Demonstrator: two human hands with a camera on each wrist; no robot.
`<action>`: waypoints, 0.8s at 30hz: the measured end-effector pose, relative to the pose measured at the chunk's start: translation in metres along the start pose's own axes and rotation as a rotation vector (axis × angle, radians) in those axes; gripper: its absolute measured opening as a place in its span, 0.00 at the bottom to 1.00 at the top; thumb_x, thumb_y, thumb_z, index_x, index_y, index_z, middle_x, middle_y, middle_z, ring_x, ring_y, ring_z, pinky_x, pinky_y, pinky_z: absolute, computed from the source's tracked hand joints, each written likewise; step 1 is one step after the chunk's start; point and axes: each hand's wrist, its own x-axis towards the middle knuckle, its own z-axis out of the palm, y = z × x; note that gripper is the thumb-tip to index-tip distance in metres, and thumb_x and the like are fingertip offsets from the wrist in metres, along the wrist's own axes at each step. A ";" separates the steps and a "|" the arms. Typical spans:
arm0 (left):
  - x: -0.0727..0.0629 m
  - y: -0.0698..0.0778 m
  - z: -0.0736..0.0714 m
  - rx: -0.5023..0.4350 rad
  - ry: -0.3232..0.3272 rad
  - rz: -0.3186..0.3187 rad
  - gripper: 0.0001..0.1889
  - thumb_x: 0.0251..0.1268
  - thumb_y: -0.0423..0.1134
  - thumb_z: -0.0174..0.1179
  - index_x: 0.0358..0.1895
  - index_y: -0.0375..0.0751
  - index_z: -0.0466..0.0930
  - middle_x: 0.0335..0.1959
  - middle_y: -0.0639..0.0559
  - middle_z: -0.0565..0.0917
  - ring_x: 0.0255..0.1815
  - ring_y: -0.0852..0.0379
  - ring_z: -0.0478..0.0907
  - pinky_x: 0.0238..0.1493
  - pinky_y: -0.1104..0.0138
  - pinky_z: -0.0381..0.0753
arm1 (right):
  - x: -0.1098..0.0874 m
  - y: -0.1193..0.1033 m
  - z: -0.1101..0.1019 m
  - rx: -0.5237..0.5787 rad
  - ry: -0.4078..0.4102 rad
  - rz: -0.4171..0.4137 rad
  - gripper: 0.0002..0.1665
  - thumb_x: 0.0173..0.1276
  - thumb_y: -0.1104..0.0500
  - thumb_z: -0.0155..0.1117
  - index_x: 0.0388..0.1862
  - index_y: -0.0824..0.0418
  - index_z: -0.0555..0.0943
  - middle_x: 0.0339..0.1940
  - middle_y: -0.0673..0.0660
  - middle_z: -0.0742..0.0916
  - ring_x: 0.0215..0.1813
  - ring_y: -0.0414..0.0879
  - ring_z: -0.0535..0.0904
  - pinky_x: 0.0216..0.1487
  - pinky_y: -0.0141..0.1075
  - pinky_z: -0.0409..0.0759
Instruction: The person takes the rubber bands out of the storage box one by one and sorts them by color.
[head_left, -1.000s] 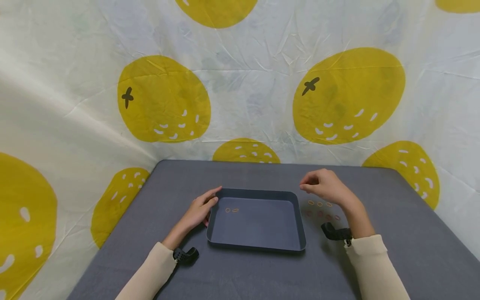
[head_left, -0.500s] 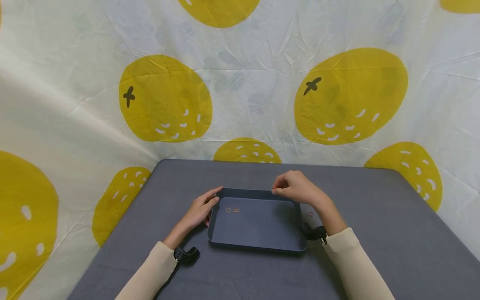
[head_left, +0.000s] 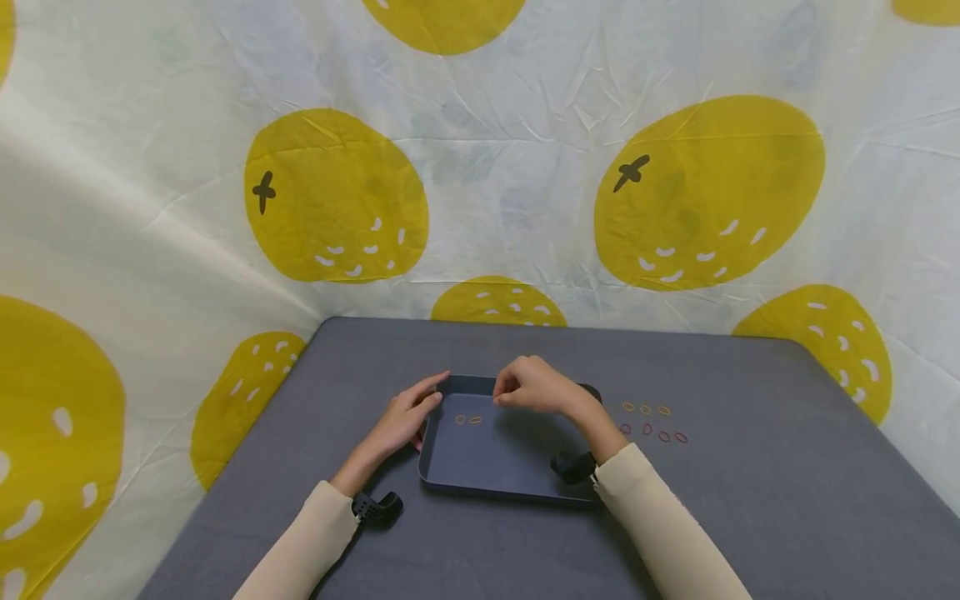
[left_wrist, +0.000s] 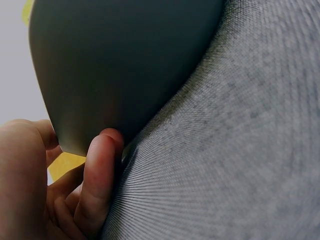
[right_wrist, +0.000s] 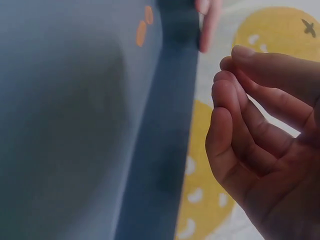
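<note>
A dark grey rectangular tray (head_left: 480,462) lies on the table. My left hand (head_left: 402,419) holds its far left corner, thumb at the rim and other fingers (left_wrist: 102,165) against the outer wall. Two thin orange rings (head_left: 468,420), like small rubber bands, lie inside near that hand. Above the tray's far middle hovers my right hand (head_left: 536,386), thumb and index fingertips (right_wrist: 242,52) together and the other fingers curled. Anything between those fingertips is hidden. Right of the tray lie a row of orange rings (head_left: 646,409) and a row of red rings (head_left: 664,437).
A grey cloth covers the table (head_left: 765,500). Behind it hangs a white curtain (head_left: 510,192) printed with large yellow fruit. A black wrist camera (head_left: 378,508) sits on the left wrist and another (head_left: 572,468) on the right, low over the tray.
My right hand has moved left, from above the rings beside the tray to over the tray's interior. The left hand keeps its hold, and the two rings inside have stayed put.
</note>
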 end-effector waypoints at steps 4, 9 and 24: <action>0.001 0.001 0.000 -0.004 -0.002 -0.003 0.25 0.84 0.51 0.50 0.79 0.62 0.67 0.73 0.38 0.74 0.10 0.51 0.74 0.15 0.53 0.83 | 0.011 0.001 0.012 0.001 -0.016 0.002 0.06 0.71 0.60 0.69 0.37 0.60 0.91 0.32 0.48 0.90 0.29 0.37 0.79 0.34 0.31 0.80; 0.000 0.001 0.000 -0.003 -0.006 -0.003 0.25 0.84 0.51 0.50 0.79 0.61 0.66 0.73 0.38 0.74 0.10 0.52 0.75 0.15 0.53 0.83 | 0.023 0.007 0.025 0.006 -0.029 0.017 0.05 0.69 0.61 0.70 0.33 0.56 0.91 0.29 0.47 0.90 0.27 0.37 0.79 0.31 0.30 0.80; 0.000 0.002 0.000 -0.004 -0.004 -0.006 0.25 0.84 0.49 0.50 0.79 0.61 0.67 0.73 0.37 0.74 0.10 0.52 0.75 0.15 0.54 0.83 | 0.036 0.017 0.049 0.029 -0.043 0.073 0.03 0.67 0.61 0.73 0.33 0.59 0.90 0.28 0.48 0.91 0.26 0.38 0.80 0.29 0.30 0.79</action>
